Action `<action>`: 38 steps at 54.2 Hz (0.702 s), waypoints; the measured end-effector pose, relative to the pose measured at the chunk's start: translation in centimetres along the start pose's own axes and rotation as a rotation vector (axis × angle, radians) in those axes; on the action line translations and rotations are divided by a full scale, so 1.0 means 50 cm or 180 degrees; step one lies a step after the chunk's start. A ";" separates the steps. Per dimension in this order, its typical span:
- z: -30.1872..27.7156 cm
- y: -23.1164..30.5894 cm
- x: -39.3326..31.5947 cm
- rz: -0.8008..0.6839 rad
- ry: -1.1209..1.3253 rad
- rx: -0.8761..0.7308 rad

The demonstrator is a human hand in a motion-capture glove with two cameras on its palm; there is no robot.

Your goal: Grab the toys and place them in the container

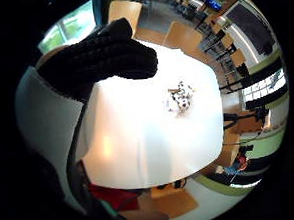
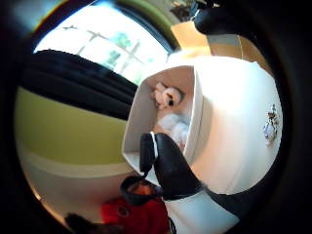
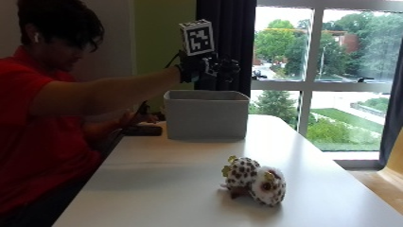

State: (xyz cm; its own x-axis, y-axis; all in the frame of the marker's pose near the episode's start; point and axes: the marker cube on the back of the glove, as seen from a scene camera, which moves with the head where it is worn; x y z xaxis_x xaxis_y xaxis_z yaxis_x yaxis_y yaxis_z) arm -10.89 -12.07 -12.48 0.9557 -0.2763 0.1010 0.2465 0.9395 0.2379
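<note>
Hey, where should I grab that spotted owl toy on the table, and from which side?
Probably from above, fingers closing across the owl's round spotted body. It lies tipped on its side on the bare table with nothing beside it, so a top approach looks unobstructed, and the soft body is its widest part.

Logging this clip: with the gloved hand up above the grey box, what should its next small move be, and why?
Probably bring the black-gloved right hand back down toward the spotted plush owl lying on the white table. The hand hovers over the grey fabric container holding nothing, white plush toys already lie inside, and the owl remains outside.
</note>
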 end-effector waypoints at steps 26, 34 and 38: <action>-0.006 0.009 0.011 0.0069 0.0068 0.0033; -0.003 0.012 0.011 -0.0114 0.0150 0.0004; -0.002 0.010 0.005 -0.0055 0.0095 0.0015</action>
State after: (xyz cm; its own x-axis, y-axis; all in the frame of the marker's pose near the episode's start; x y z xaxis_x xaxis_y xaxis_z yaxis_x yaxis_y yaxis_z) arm -10.50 -11.67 -12.42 0.9557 -0.2862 0.0679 0.2623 0.9336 0.2441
